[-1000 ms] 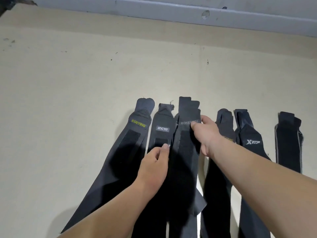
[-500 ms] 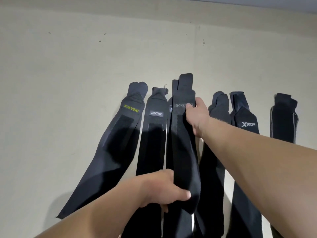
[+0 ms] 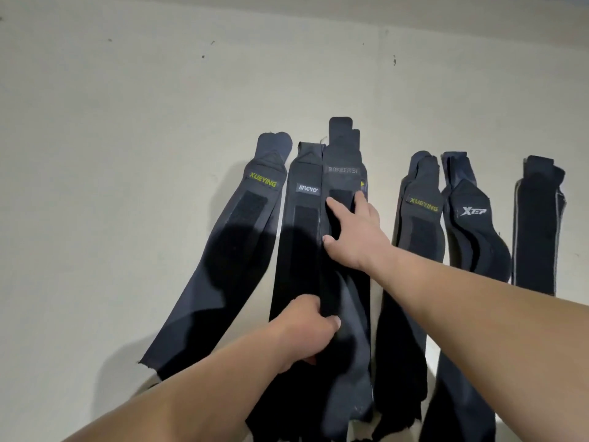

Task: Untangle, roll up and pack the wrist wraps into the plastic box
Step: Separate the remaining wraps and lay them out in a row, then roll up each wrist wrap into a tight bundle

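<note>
So the BOKEERSI wrap (image 3: 342, 154) lies on the counter (image 3: 127, 154), long axis pointing straight away from me. My left hand (image 3: 306, 330) is curled round its near stretch, and my right hand (image 3: 353, 234) presses flat-fingered further up, below the label. I'd guess the roll starts from the left hand's end.

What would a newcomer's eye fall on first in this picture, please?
Dark wrist wraps lie side by side on the pale surface, across the middle and right. In the centre, the right hand presses on the upper part of the BOKEERSI wrap and the left hand grips it lower down. Yellow XUEYING lettering stands out on the leftmost wrap and another wrap right of the hands.
</note>
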